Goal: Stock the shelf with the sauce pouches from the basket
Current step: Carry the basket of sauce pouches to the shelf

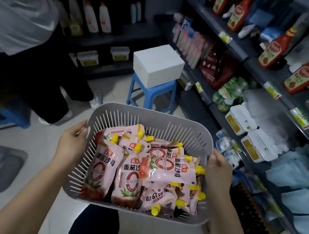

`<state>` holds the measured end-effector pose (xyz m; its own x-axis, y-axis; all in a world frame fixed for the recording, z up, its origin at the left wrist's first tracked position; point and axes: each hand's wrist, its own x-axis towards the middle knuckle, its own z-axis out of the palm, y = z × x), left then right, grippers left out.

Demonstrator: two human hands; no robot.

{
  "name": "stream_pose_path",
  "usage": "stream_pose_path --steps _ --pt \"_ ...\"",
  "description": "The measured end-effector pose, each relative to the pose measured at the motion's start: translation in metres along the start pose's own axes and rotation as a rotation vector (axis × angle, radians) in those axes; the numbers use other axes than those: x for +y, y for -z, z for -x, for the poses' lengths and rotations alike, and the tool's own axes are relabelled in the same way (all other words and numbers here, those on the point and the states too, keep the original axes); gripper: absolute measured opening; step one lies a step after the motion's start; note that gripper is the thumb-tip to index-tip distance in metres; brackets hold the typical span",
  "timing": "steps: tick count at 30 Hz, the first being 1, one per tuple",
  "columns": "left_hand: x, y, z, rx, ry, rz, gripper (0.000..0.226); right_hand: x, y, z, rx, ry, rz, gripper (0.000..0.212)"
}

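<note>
Shop shelves (247, 56) fill the frame's right; my left hand (73, 140) and right hand (219, 171) grip the grey basket (153, 117) at centre. Its sauce pouches (167, 169) look soft and slick; I'd pinch each below its yellow cap.

The basket (150, 114) is showing matt grey plastic, while the pouches (169, 170) in it are gleaming as glossy pink film with smooth yellow plastic caps (155, 209). The stool (151, 93) is looking like smooth blue plastic, the box (158, 66) like matt white card.
</note>
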<state>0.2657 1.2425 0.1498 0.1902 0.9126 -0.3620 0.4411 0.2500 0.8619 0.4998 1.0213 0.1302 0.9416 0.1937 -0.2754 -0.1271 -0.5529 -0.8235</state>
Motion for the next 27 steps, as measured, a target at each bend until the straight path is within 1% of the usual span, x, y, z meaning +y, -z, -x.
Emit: stream_pose_path --steps 6,8,11,21,27 --pt "0.044 -0.035 -0.078 0.000 0.014 0.051 0.032 -0.047 -0.033 -0.069 0.034 -0.014 0.013 0.031" --pt "0.055 -0.046 -0.106 -0.025 0.042 0.036 0.034 -0.062 -0.045 -0.092 0.052 -0.038 0.012 0.032" --pt "0.075 -0.066 -0.142 -0.016 0.039 0.033 0.034 -0.085 -0.060 -0.128 0.044 -0.072 -0.030 0.033" --pt "0.144 -0.131 -0.241 0.067 0.100 0.006 0.035 -0.160 -0.100 -0.266 -0.059 0.007 -0.018 0.033" --pt "0.167 -0.175 -0.290 0.139 0.135 0.083 0.034 -0.201 -0.125 -0.354 -0.148 0.085 0.038 0.030"
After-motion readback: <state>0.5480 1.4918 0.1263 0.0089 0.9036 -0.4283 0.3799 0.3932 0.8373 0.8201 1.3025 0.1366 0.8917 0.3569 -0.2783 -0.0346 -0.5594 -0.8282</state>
